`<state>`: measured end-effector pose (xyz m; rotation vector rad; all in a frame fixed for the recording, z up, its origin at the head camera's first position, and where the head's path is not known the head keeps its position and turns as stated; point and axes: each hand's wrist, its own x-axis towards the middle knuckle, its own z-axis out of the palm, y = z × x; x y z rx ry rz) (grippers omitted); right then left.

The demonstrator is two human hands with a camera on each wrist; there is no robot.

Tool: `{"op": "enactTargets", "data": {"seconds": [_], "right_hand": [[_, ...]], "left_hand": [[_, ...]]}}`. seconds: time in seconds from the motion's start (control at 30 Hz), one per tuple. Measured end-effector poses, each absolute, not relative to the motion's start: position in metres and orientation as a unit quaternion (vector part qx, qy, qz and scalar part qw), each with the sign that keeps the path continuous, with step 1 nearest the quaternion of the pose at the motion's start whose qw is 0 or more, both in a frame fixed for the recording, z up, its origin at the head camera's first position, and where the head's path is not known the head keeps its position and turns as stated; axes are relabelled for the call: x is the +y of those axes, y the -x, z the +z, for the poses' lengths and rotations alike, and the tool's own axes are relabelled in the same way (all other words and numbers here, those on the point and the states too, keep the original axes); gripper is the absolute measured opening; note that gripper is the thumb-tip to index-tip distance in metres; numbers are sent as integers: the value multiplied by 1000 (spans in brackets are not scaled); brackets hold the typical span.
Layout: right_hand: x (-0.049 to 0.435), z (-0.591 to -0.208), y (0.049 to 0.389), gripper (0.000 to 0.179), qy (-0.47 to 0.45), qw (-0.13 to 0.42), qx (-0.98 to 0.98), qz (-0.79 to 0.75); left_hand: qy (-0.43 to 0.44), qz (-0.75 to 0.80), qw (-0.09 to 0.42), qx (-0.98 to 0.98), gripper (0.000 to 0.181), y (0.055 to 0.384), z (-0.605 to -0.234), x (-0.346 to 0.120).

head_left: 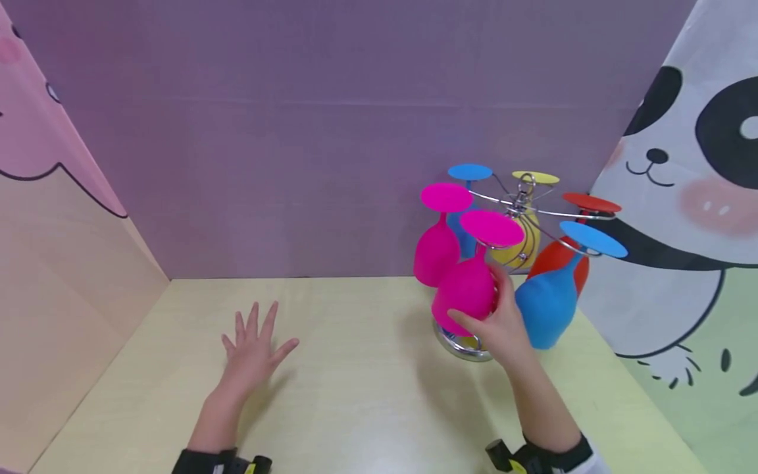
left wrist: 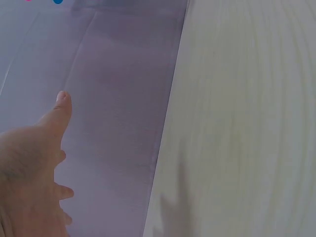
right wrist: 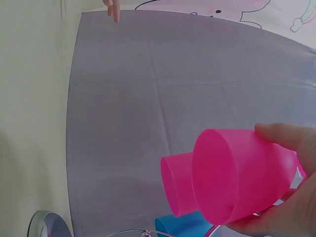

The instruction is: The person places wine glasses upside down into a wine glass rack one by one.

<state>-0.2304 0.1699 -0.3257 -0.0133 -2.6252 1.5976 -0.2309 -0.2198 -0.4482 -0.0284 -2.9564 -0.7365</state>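
Note:
A metal glass rack holds several plastic goblets upside down by their bases. My right hand grips the bowl of the nearer pink goblet, whose foot still sits at the rack's arm. In the right wrist view, thumb and fingers lie around that pink goblet. Behind it hangs another pink goblet. To the right of the hand is a blue goblet. My left hand hovers over the table with fingers spread, holding nothing.
A red goblet, a yellow goblet and a farther blue goblet hang toward the rack's back. The rack's round chrome base stands on the pale wooden table. A purple backdrop rises behind, with cartoon-printed panels at both sides.

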Motion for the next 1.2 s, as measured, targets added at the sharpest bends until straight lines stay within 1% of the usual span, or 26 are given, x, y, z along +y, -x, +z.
{"op": "enactTargets", "data": {"seconds": [0.1, 0.27, 0.63, 0.73, 0.93, 1.2], "right_hand": [[168, -327, 229, 108, 16, 34, -855, 517], [165, -330, 226, 108, 28, 41, -854, 518], [161, -336, 221, 103, 44, 80, -838, 537], [160, -339, 220, 101, 31, 102, -832, 545], [156, -344, 212, 97, -8, 172, -820, 546], [152, -338, 193, 91, -13, 222, -812, 539]], "left_hand": [[12, -243, 48, -969, 85, 230, -447, -218], [15, -246, 65, -967, 83, 228, -445, -216], [17, -262, 84, -961, 82, 226, -441, -217], [17, -266, 90, -960, 82, 226, -441, -218], [14, -261, 87, -961, 83, 224, -440, -218], [15, -253, 80, -964, 83, 223, -439, -218]]}}
